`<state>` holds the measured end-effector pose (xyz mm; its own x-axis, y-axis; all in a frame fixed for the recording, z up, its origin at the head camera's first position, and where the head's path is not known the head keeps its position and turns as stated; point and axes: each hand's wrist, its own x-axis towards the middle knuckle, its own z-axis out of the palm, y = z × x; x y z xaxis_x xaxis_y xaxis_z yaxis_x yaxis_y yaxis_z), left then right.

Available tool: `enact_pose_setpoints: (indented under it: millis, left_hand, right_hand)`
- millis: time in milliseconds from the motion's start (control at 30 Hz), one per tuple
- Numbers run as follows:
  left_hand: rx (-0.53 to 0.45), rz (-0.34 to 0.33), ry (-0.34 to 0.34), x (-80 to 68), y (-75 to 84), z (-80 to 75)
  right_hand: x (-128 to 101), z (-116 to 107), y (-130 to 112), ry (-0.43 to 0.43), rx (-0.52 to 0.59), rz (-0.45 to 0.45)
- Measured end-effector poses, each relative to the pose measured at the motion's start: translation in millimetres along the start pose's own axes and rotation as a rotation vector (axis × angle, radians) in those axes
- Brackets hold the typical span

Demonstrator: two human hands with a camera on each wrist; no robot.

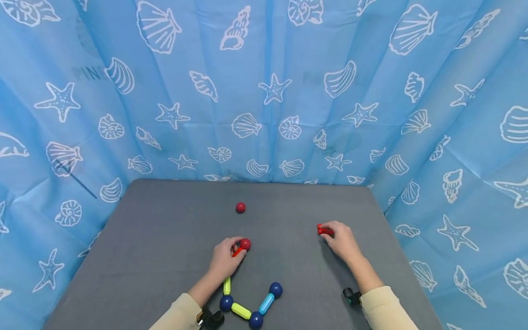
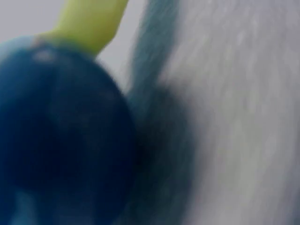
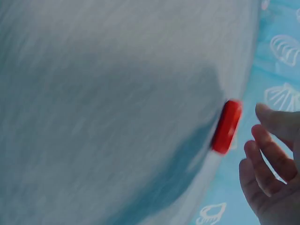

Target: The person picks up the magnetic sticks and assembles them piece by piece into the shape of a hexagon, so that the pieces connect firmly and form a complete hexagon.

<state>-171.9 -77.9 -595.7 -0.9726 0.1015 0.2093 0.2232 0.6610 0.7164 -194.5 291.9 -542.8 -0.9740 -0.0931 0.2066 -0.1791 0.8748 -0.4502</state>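
My left hand [image 1: 234, 250] pinches a short red rod [image 1: 237, 251] with a red ball [image 1: 245, 244] stuck on its far end, low over the grey table [image 1: 165, 238]. My right hand [image 1: 332, 234] lies at mid-right, its relaxed fingers [image 3: 267, 159] just beside a second red rod [image 1: 324, 230] [image 3: 227, 126]; the right wrist view shows a small gap between them. A loose red ball [image 1: 240, 207] sits farther back. The left wrist view is a blurred close-up of a blue ball [image 2: 61, 140] and a yellow-green rod [image 2: 89, 23].
Near the front edge lies a chain: a yellow-green rod [image 1: 227, 285], blue ball [image 1: 226, 303], yellow rod [image 1: 241, 311], blue ball [image 1: 255, 320], cyan rod [image 1: 266, 303], blue ball [image 1: 275, 289]. A blue shell-print curtain [image 1: 264, 91] walls the table on three sides.
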Motion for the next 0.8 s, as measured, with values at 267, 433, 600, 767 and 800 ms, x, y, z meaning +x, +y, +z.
enact_pose_setpoints:
  millis: [267, 433, 600, 767, 800]
  left_hand:
    - [0.038, -0.035, 0.042, -4.6, 16.1, 6.1]
    - [0.069, -0.048, 0.017, -6.7, 23.1, 6.4]
    - [0.087, -0.053, -0.04, -3.4, 21.7, 5.5]
    - [0.072, -0.047, -0.083, 1.9, 17.8, 4.1]
    - [0.067, -0.045, -0.086, 2.9, 17.2, 3.8]
  right_hand:
    - [2, 0, 13, -0.084, -0.088, 0.099]
    - [5, 2, 16, -0.077, -0.09, 0.094]
    - [3, 4, 22, -0.057, -0.127, 0.077]
    - [0, 4, 22, -0.075, -0.145, 0.088]
    - [-1, 4, 21, -0.083, -0.144, 0.096]
